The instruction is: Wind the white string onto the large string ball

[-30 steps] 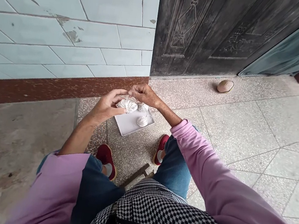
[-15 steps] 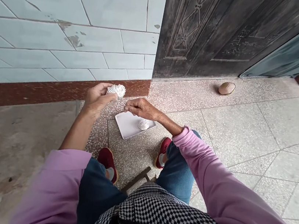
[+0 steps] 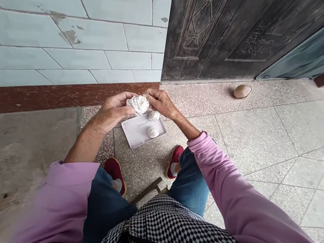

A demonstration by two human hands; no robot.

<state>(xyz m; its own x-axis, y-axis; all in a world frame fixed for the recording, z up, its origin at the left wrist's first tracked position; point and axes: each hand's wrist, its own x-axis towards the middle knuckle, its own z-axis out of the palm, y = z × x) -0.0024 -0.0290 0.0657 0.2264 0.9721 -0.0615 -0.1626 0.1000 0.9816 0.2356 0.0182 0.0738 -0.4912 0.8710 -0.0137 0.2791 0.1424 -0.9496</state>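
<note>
My left hand (image 3: 112, 111) holds a white ball of thread (image 3: 138, 104) between thumb and fingers, above the floor. My right hand (image 3: 159, 102) meets it from the right, its fingers pinched on the ball or its thread; the thread is too thin to make out. Below the hands a white square tray (image 3: 134, 133) lies on the floor with two smaller white thread balls (image 3: 153, 131) on it. My red shoes (image 3: 115, 172) stand on either side of it.
A pale tiled wall with a red-brown skirting (image 3: 48, 95) runs behind on the left. A dark embossed metal door (image 3: 223, 29) stands behind on the right, with a small round tan object (image 3: 242, 91) on the floor before it. A wooden stool leg (image 3: 147, 191) shows between my knees.
Half a second ago my left hand held the ball up to the left, with the right hand lower over the tray. Now both hands are together again on the ball.
</note>
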